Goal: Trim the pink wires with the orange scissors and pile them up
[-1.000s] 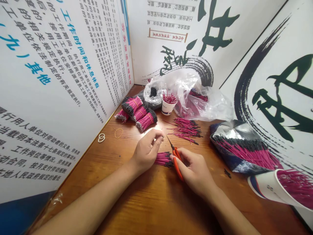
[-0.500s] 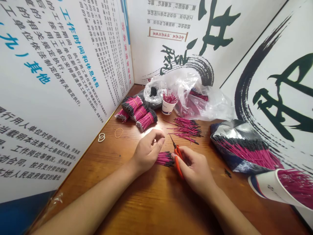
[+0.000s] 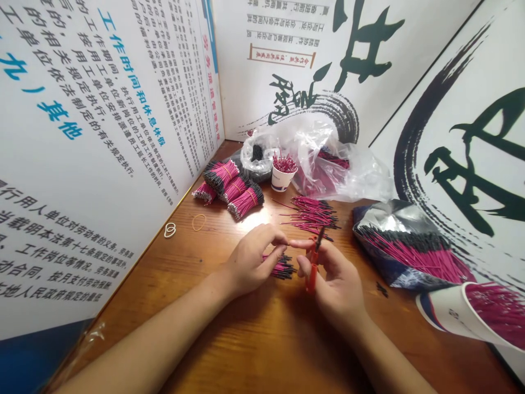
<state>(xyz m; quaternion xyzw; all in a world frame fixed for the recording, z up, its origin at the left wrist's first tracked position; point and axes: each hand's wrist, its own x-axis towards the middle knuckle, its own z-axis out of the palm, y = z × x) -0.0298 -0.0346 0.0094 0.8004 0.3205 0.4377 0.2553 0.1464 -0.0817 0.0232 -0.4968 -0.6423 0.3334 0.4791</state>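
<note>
My left hand (image 3: 256,257) is closed in a pinch above the table, and whatever lies between its fingertips is too small to make out. My right hand (image 3: 338,279) grips orange-handled pliers (image 3: 312,273), their dark pointed jaws tilted up and away. The right forefinger reaches left to the left fingertips. Beneath the left hand lies a small pile of magenta wires with black ends (image 3: 284,268), partly hidden by the fingers. Just beyond both hands, more loose magenta wires (image 3: 311,212) are spread on the wood.
Banded wire bundles (image 3: 246,201) are stacked back left beside a paper cup of wires (image 3: 283,180). Clear plastic bags (image 3: 361,178) lie behind. On the right are an open bag of wires (image 3: 410,251) and a tilted cup (image 3: 447,309). Rubber bands (image 3: 199,222) lie left.
My right hand has turned the pliers' tip from pointing left to upright and away. Its forefinger now stretches to the left fingertips. The left hand has shifted slightly right and nearer.
</note>
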